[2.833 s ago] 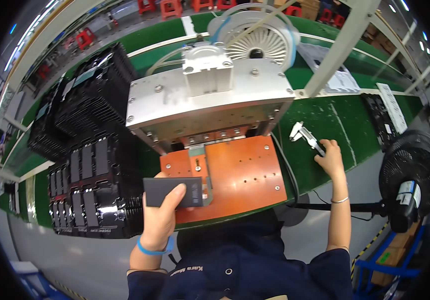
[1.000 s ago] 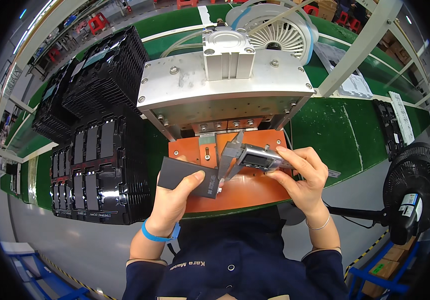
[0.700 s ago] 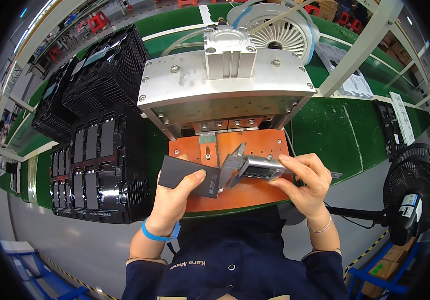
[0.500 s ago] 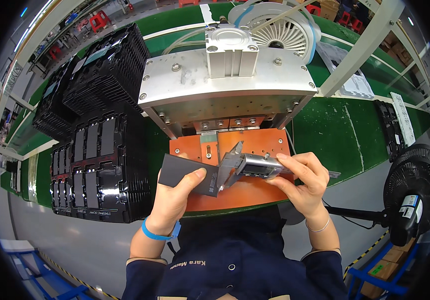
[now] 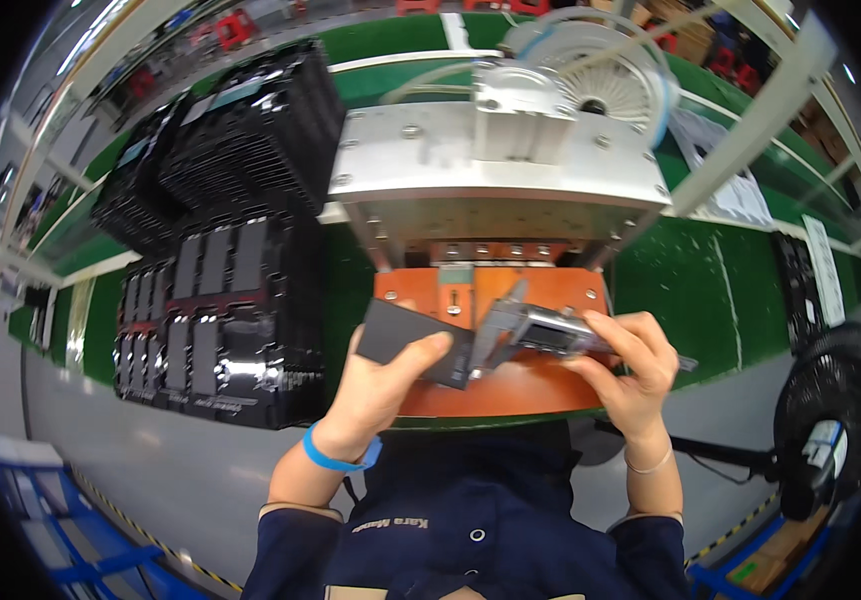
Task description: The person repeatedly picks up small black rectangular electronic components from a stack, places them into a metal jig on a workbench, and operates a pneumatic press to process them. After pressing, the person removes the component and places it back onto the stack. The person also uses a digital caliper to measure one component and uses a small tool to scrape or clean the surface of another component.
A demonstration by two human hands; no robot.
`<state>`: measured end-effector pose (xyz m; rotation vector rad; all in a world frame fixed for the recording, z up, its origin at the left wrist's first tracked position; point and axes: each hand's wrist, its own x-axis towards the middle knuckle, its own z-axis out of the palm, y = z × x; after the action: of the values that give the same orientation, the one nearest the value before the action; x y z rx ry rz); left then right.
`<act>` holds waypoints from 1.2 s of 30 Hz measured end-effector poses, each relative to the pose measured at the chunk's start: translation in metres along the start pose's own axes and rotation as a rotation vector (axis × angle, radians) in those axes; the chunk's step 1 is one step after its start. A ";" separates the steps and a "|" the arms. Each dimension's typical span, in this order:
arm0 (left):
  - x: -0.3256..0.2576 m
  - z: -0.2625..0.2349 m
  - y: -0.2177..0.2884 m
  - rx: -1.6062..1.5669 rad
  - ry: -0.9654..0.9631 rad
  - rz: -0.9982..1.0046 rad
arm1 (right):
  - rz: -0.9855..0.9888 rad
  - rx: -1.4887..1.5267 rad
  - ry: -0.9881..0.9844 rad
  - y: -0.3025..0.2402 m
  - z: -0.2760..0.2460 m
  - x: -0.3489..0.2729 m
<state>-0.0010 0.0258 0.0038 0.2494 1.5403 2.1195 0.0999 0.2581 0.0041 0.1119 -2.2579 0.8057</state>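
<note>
Flat dark block (image 5: pixel 400 327): raised above the orange plate (image 5: pixel 540 388), before the silver press (image 5: pixel 400 170); it lies between the hands, nearer the left.
Block's long axis: left to right, the right end slanting toward the wearer.
Left hand (image 5: pixel 372 388): grasping the block at its near side, thumb across the upper face, the other fingers largely hidden beneath.
Right hand (image 5: pixel 638 365): grasping the caliper (image 5: pixel 548 333) by its right portion between thumb and fingers.
Caliper's long axis: roughly left to right, its jaws leftward and crosswise, about parallel to the block's right end.
Jaws and block's right end: close together; whether touching or just apart cannot be told.
</note>
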 end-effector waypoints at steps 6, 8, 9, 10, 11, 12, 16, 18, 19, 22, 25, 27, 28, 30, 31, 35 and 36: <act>-0.039 -0.038 0.058 0.696 -0.003 0.539 | 0.110 -0.046 0.082 0.018 -0.032 -0.015; -0.052 -0.070 0.081 0.930 0.166 0.677 | 0.185 -0.105 0.151 0.048 -0.053 -0.032; -0.055 -0.088 0.087 1.030 0.293 0.718 | 0.247 -0.137 0.139 0.063 -0.062 -0.037; -0.057 -0.109 0.091 1.195 0.318 0.806 | 0.308 -0.166 0.125 0.078 -0.069 -0.042; -0.057 -0.134 0.092 1.291 0.299 0.794 | 0.401 -0.215 0.149 0.090 -0.074 -0.045; -0.057 -0.151 0.089 1.385 0.280 0.778 | 0.388 -0.296 0.150 0.106 -0.077 -0.051; -0.065 -0.168 0.069 1.410 0.131 0.620 | 0.565 -0.405 0.186 0.183 -0.081 -0.092; -0.071 -0.166 0.066 1.507 0.117 0.631 | 0.586 -0.529 0.164 0.204 -0.082 -0.108; -0.075 -0.167 0.065 1.476 0.120 0.588 | 0.658 -0.591 0.119 0.204 -0.080 -0.110; -0.081 -0.168 0.060 1.518 0.165 0.536 | 0.664 -0.595 0.126 0.200 -0.074 -0.109; -0.091 -0.193 0.070 1.461 0.463 0.714 | 0.541 -0.642 0.121 0.209 -0.069 -0.110; -0.094 -0.212 0.078 1.560 0.968 0.621 | 0.630 -0.635 0.092 0.195 -0.066 -0.102; -0.099 -0.228 0.079 1.630 1.067 0.460 | 0.670 -0.629 0.080 0.191 -0.065 -0.097; -0.108 -0.255 0.080 1.509 0.934 0.175 | 0.608 -0.726 0.010 0.209 -0.072 -0.108; -0.108 -0.253 0.079 1.427 0.957 0.172 | 0.579 -0.779 -0.028 0.209 -0.073 -0.108; -0.109 -0.249 0.080 1.216 0.954 0.151 | 0.367 -0.777 0.057 0.183 -0.058 -0.100; -0.110 -0.251 0.081 1.191 0.932 0.143 | 0.330 -0.731 0.087 0.166 -0.053 -0.093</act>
<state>-0.0378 -0.2578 0.0087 -0.3151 3.2611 1.1008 0.1499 0.4078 -0.1147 -0.6333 -2.3725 0.0934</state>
